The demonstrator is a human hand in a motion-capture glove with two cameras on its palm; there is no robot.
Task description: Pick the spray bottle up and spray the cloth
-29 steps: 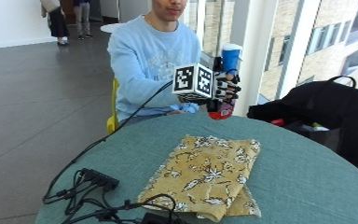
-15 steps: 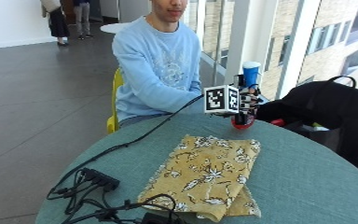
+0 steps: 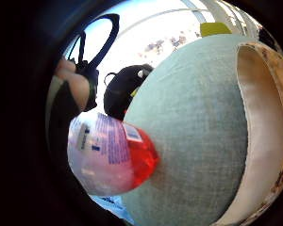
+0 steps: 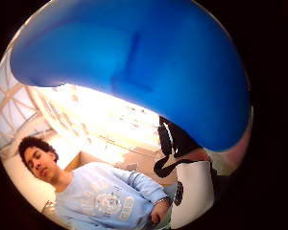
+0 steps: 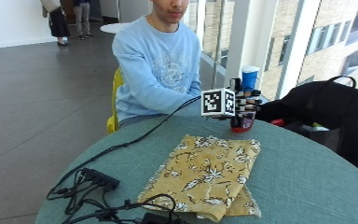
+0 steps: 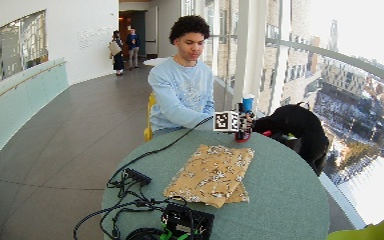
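In the outside view my gloved right hand point(image 5: 244, 103) grips a spray bottle point(image 5: 244, 122) at the far edge of the round green table point(image 5: 303, 177). The bottle stands upright, with a blue top point(image 5: 250, 77) and red liquid in its base. Its base is at the table surface; I cannot tell whether it touches. A yellow floral cloth point(image 5: 207, 175) lies folded on the table, nearer than the hand. The little finger side palm view shows the bottle point(image 3: 108, 155) close to the palm, with the cloth point(image 3: 266, 132) beyond on the table. The blue top point(image 4: 134, 62) fills the thumb side view.
A black bag point(image 5: 328, 109) sits just right of the hand, beyond the table edge. Black cables and a power strip point(image 5: 98, 179) lie at the table's near left. A black box point(image 6: 189, 222) sits at the near edge. The person's bare hand stays below the table.
My hand has carried the bottle to the right and a little lower, down toward the table's far edge. The cloth has not moved.
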